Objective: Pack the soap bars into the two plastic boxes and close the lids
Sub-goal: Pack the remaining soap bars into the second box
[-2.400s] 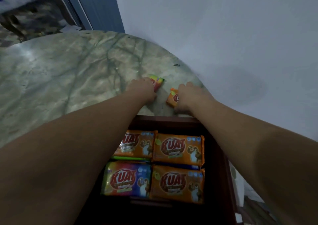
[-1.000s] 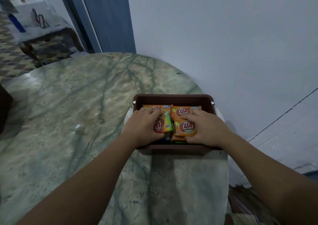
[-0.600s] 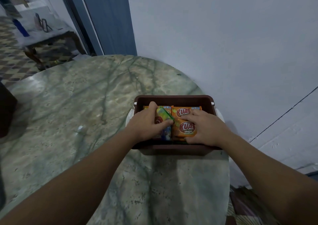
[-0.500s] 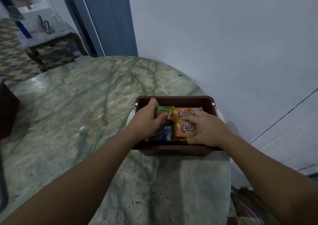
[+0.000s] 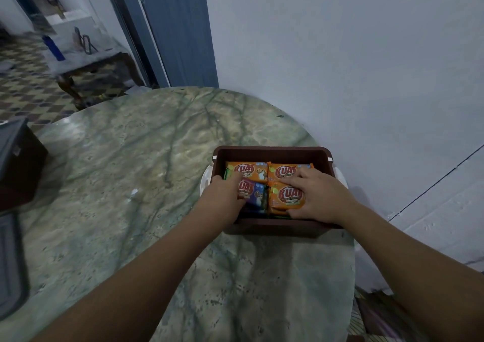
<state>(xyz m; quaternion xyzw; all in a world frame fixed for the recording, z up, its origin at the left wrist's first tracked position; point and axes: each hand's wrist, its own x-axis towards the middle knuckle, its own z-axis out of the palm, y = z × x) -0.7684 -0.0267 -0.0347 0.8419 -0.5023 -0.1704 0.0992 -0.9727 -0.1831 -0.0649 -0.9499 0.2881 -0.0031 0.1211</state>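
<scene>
A brown plastic box (image 5: 272, 153) is sitting open on the green marble bench (image 5: 131, 184), close to the white wall (image 5: 340, 66), with its white lid (image 5: 341, 176) showing beneath it at both sides. Four soap bars are lying flat inside as a top layer: two orange ones at the back (image 5: 252, 169) (image 5: 284, 171), a purple one (image 5: 254, 193) at the front left and an orange one (image 5: 286, 197) at the front right. The left hand (image 5: 225, 197) is reaching into the box's left side, its fingers curling down over the purple bar's edge. The right hand (image 5: 319, 197) is resting on the front right orange bar, fingers spread and thumb curled round its near edge. A second dark box (image 5: 18, 163) is standing at the bench's far left edge.
</scene>
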